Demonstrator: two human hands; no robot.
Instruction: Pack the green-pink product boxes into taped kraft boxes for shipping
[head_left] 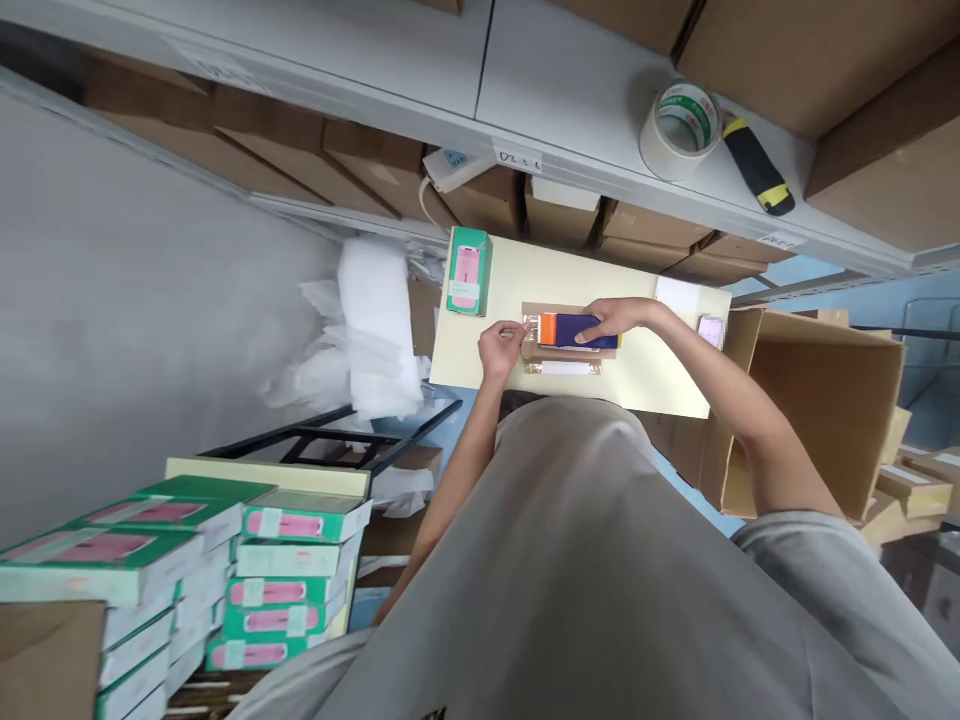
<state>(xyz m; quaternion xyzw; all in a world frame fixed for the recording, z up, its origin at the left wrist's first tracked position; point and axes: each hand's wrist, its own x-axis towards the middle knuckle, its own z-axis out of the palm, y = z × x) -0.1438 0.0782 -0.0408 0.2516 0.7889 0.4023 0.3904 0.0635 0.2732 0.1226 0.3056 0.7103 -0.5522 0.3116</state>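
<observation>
In the head view, my right hand [619, 316] is wrapped round a navy-blue tape dispenser [574, 331] with an orange end. The dispenser lies over a flat brown cardboard box [555, 308] on the cream tabletop [510, 275]. At the dispenser's left end my left hand [502, 348] is closed, thumb and finger pinched at the shiny clear tape [531, 328] by the box's left edge. A strip with a white label [566, 368] shows along the box's near side. To the left stands a green box with a pink bottle picture [468, 272].
A tape roll [681, 130] and a black-and-yellow cutter [757, 165] lie on the grey shelf above. An open carton [817, 400] stands right of the table. Stacked green boxes [285, 570] fill the lower left. White foam wrap [379, 325] hangs beside the table.
</observation>
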